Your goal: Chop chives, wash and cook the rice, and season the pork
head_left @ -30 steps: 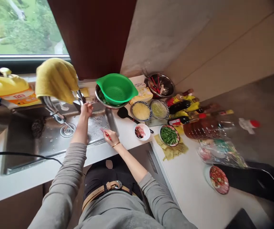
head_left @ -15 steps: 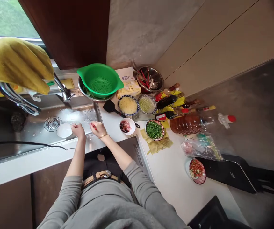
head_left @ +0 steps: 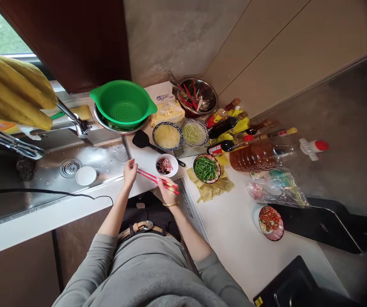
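My right hand [head_left: 170,195] is closed around a pair of red chopsticks [head_left: 148,174] beside the counter's front edge. The chopsticks point left towards my left hand [head_left: 129,174], whose fingers are curled close to their thin ends. Whether the left fingers touch them or hold anything, I cannot make out. Just beyond the right hand stands a white bowl [head_left: 174,167] with raw meat [head_left: 164,166] and dark sauce in it. A black spatula [head_left: 141,139] lies behind the bowl, its handle passing behind the rim.
The steel sink [head_left: 106,164] on the left holds a small white dish [head_left: 86,175]. A green colander [head_left: 124,104] sits over a metal bowl. Bowls of chopped food, including green vegetables [head_left: 206,168], line the counter. Bottles [head_left: 223,126] and a large oil jug [head_left: 250,157] lie to the right.
Both hands have moved right, from above the sink's edge to the counter's front near the meat bowl. The red chopsticks, barely visible before, now show at length in my right hand.
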Demonstrator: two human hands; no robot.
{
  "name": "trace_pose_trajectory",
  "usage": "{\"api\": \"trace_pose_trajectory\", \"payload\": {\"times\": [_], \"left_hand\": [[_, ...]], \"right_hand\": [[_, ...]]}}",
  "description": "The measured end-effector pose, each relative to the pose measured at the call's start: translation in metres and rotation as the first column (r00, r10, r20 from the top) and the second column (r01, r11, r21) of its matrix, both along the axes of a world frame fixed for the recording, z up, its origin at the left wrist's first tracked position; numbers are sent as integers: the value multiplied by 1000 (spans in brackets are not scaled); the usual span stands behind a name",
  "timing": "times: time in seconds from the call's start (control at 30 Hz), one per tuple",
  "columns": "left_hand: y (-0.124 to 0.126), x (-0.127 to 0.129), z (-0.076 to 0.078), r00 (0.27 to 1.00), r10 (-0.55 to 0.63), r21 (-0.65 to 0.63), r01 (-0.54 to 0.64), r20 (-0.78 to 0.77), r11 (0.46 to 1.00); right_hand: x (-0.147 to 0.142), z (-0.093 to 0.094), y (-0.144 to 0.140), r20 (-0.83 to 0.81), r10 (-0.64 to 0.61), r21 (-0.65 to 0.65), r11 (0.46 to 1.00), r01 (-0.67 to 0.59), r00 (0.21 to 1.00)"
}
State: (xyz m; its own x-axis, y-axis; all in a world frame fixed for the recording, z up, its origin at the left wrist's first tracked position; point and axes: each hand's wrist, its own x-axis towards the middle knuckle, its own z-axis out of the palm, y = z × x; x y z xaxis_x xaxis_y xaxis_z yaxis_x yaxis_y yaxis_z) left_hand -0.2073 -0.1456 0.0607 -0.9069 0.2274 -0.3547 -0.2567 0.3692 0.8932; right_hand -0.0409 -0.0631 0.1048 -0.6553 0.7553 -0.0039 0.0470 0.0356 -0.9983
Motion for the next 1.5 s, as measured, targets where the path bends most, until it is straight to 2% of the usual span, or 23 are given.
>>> {"api": "trace_pose_trajectory", "payload": {"times": [0.07, 0.17, 0.3, 0.43, 0.53, 0.7, 0.93, 1.13, 1.23, 1.3, 1.43, 1.5], "left_hand": [[14, 12, -2, 987, -108, 17, 107, 121, 994], [31, 27, -4, 918, -242, 89, 225, 314, 970], [45, 42, -9, 816, -349, 231, 269, 461, 935], [50, 47, -14, 764, -413, 382, 235, 496, 894], [52, 47, -16, 756, -431, 419, 228, 493, 879], [55, 49, -21, 781, -418, 404, 234, 464, 885], [56, 50, -25, 794, -418, 403, 240, 442, 883], [57, 50, -23, 795, -411, 392, 239, 446, 888], [57, 50, -20, 794, -409, 390, 237, 450, 890], [57, 50, -19, 798, -407, 387, 238, 445, 891], [58, 49, -17, 802, -410, 375, 252, 434, 892], [58, 50, -17, 802, -409, 373, 252, 435, 893]], "right_hand": [[34, 2, 21, 31, -107, -26, 994, 108, 994], [64, 1, 56, 93, -203, 55, 979, 199, 975], [66, -11, 92, 194, -178, 232, 964, 131, 965], [53, -16, 101, 155, -151, 206, 971, 117, 976], [52, -12, 94, 101, -101, 173, 981, 83, 990], [54, -15, 90, 171, 50, 277, 956, -97, 984], [53, -22, 121, 110, -96, 245, 967, 67, 989], [52, -27, 105, 75, -51, 71, 996, 45, 996], [51, -29, 100, 80, 18, 23, 1000, -20, 997], [51, -29, 104, 90, 40, 35, 998, -43, 995], [51, -26, 121, 65, -86, 112, 991, 78, 994], [50, -24, 125, 86, -98, 153, 985, 84, 991]]}}
